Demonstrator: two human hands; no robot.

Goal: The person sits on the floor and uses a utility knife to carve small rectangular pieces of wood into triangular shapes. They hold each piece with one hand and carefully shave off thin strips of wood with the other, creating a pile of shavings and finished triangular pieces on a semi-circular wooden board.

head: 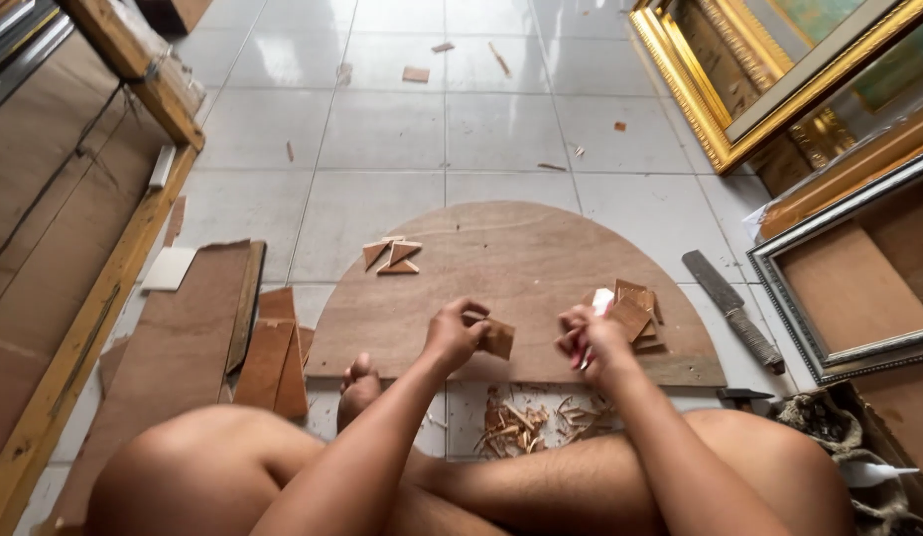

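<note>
Two hands are seen above a large arched plywood board [541,258] laid flat on the tiled floor [382,129]. Gilded picture frames [739,89] are leaned at the upper right, and a long file [731,310] is laid just beside the board's right edge. A small stack of brown wood pieces [635,310] is set on the board near the right hand [593,342], whose fingers are curled around a small red-and-white object. A small brown wood piece [498,338] is pinched by the left hand [452,335]. Wood shavings [526,422] are scattered below.
</note>
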